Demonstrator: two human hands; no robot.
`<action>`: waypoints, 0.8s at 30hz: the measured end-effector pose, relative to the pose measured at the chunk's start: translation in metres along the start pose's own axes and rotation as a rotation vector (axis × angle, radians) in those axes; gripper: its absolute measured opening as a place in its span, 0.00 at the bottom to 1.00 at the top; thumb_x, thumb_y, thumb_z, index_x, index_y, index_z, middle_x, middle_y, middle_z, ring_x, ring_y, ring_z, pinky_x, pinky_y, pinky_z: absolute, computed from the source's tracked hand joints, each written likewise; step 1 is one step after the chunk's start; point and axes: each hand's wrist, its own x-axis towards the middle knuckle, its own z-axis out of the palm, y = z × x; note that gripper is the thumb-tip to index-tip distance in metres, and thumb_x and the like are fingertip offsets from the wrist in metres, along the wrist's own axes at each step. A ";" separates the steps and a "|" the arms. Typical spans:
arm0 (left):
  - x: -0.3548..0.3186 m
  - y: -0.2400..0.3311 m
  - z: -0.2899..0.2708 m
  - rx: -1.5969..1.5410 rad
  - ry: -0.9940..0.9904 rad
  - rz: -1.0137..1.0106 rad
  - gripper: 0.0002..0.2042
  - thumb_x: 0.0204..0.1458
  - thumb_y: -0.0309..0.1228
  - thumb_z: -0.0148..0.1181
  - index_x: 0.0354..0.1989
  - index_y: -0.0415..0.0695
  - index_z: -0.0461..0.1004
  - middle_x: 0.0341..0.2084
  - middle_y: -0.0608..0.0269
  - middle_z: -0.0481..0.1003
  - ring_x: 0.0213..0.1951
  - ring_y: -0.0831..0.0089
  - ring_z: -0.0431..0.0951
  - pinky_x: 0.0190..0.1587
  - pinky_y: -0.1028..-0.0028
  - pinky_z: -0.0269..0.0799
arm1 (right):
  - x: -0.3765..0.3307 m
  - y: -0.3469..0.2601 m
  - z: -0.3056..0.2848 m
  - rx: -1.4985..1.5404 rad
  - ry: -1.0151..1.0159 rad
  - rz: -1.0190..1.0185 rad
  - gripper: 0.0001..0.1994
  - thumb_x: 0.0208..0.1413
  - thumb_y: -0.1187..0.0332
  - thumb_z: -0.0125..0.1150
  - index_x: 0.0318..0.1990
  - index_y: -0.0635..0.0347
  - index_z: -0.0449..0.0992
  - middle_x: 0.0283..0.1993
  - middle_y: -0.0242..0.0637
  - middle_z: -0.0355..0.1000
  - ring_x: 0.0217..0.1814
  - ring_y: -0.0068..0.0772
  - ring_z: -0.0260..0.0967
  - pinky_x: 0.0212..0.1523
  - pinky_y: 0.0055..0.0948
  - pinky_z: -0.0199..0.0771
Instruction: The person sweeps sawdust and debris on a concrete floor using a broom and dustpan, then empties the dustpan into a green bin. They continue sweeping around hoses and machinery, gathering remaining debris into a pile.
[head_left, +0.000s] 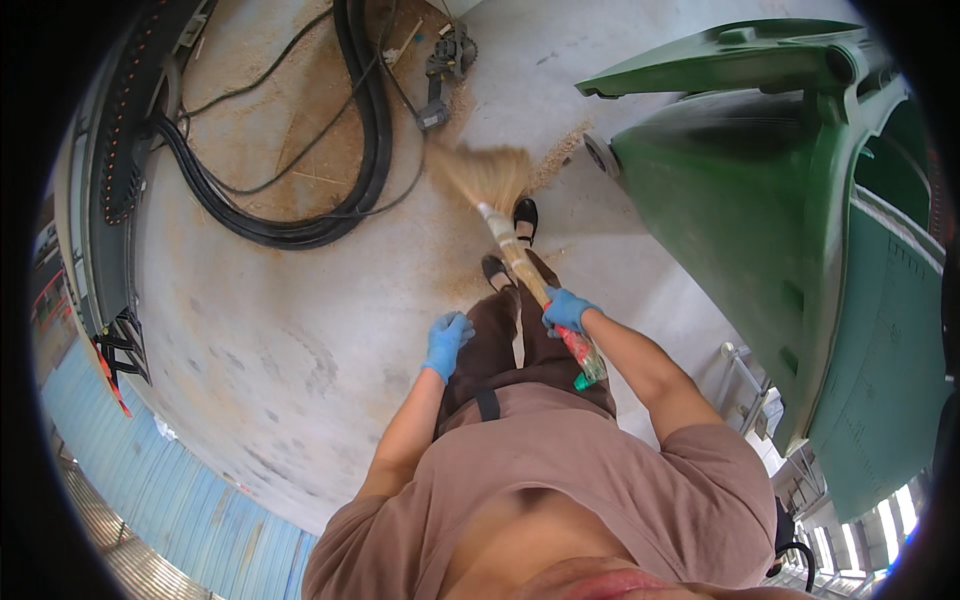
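With the right hand's [567, 309] fingers wrapped round the broom [515, 255], its bristles [484, 172] just beyond the shoes [526, 213], and the left hand's [447, 342] fingers curled closed, short low strokes should best gather the far shavings [557, 157] left of the green bin [740, 200].

Left hand [447, 344] and right hand [567, 308]: gloved in light blue. Broom [522, 264] in the right hand: straw-yellow, red and green behind the hand. Between the hands, dark brown trousers [493, 328]; beyond, 2 black shoes [526, 214]; behind, a mauve-brown shirt [560, 430]. Left of the left hand, grey floor [250, 330] with darker smudges; rightward, a green bin [735, 205].
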 end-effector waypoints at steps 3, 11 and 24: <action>0.001 -0.021 -0.005 0.004 0.011 -0.025 0.23 0.65 0.42 0.59 0.62 0.41 0.69 0.48 0.52 0.80 0.44 0.63 0.83 0.52 0.64 0.76 | -0.033 0.016 0.015 -0.131 0.030 -0.068 0.45 0.44 0.84 0.57 0.75 0.52 0.59 0.35 0.50 0.76 0.25 0.40 0.77 0.25 0.39 0.79; 0.000 -0.099 -0.033 -0.035 0.031 -0.045 0.24 0.65 0.43 0.59 0.61 0.41 0.68 0.48 0.52 0.80 0.44 0.63 0.83 0.51 0.64 0.77 | -0.119 0.072 0.024 -0.555 0.540 -0.227 0.38 0.46 0.70 0.60 0.71 0.54 0.63 0.47 0.59 0.79 0.47 0.58 0.79 0.52 0.45 0.78; -0.021 -0.185 -0.067 -0.238 0.122 -0.112 0.25 0.63 0.42 0.62 0.62 0.39 0.67 0.46 0.50 0.80 0.44 0.61 0.83 0.51 0.63 0.79 | 0.096 -0.116 -0.043 -0.533 0.775 -0.263 0.26 0.51 0.69 0.59 0.60 0.63 0.68 0.48 0.60 0.78 0.48 0.56 0.80 0.50 0.48 0.80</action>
